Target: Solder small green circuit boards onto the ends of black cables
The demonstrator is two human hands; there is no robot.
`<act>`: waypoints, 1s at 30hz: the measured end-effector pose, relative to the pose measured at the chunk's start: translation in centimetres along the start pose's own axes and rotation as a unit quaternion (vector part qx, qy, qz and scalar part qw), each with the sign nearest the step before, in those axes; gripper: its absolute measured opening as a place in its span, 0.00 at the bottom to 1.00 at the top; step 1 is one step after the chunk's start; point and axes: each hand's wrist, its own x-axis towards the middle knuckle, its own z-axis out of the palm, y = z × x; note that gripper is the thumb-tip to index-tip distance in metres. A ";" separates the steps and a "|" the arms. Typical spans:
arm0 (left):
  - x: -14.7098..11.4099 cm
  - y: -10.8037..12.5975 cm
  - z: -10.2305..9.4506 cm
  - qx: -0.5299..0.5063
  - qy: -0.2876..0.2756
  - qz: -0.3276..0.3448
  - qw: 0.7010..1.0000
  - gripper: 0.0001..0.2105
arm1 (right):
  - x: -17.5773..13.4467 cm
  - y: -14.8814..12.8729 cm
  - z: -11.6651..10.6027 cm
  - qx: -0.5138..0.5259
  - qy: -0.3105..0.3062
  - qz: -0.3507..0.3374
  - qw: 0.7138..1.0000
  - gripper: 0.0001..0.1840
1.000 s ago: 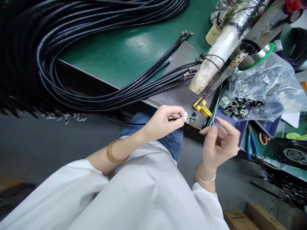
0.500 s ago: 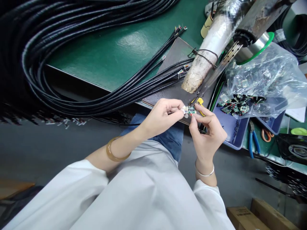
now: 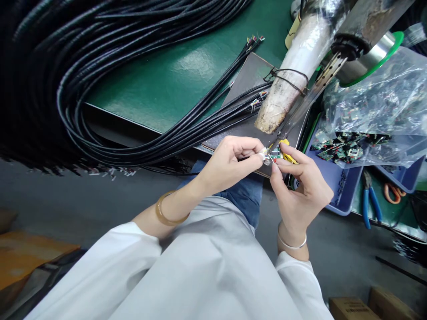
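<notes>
My left hand [image 3: 230, 162] is closed in a pinch on the connector end of a small green circuit board [image 3: 276, 154]. Thumb and forefinger hide much of that end. At the board's other side my right hand [image 3: 302, 191] is closed too, its thumb and fingers pinching a thin wire [image 3: 271, 159] that runs to the board. Just above the board is the tip of a soldering iron [image 3: 312, 95], which slants down from the upper right. A yellow piece [image 3: 288, 152] shows behind the right fingers; its kind is unclear.
Black cables [image 3: 160, 142] with stripped ends loop over the green table [image 3: 140, 93]. A pipe wrapped in plastic [image 3: 283, 84] reaches down beside the iron. On the right are a solder spool [image 3: 367, 62], a bag of circuit boards [image 3: 376, 106], a blue tray [image 3: 343, 206] and blue-handled pliers [image 3: 371, 202].
The view has shifted, so the scene sits slightly differently. Both hands keep their pinches on the board and wire, with the right fingers slightly shifted around it.
</notes>
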 end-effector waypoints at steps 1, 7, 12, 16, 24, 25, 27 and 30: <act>0.0 0.1 0.0 0.002 0.001 -0.002 1.000 0.09 | 0.0 0.0 0.0 -0.002 -0.001 0.001 1.000 0.08; 0.1 0.2 -0.3 0.005 -0.003 -0.022 1.000 0.09 | -0.1 -0.1 -0.1 -0.017 -0.012 -0.009 1.000 0.08; 0.0 -0.2 -0.4 -0.002 -0.020 -0.053 0.998 0.09 | -0.5 -0.1 0.0 -0.043 -0.015 -0.031 0.998 0.09; 0.0 -0.3 -0.2 -0.006 -0.030 -0.057 0.998 0.09 | -0.5 0.1 0.1 -0.049 -0.008 -0.033 0.998 0.09; 0.3 0.5 -0.1 -0.015 -0.021 -0.039 0.999 0.08 | -0.2 0.2 0.1 -0.022 -0.001 -0.016 1.000 0.08; 0.3 0.6 -0.2 -0.017 -0.024 -0.039 0.999 0.08 | -0.1 0.1 0.1 -0.015 0.002 -0.013 1.000 0.08; 0.3 0.7 -0.2 -0.019 -0.031 -0.041 0.999 0.08 | -0.2 0.0 0.1 -0.004 0.006 -0.008 1.000 0.08; 0.3 1.0 -0.3 -0.017 -0.037 -0.045 0.998 0.07 | -0.2 -0.1 0.0 0.000 0.006 -0.005 1.000 0.09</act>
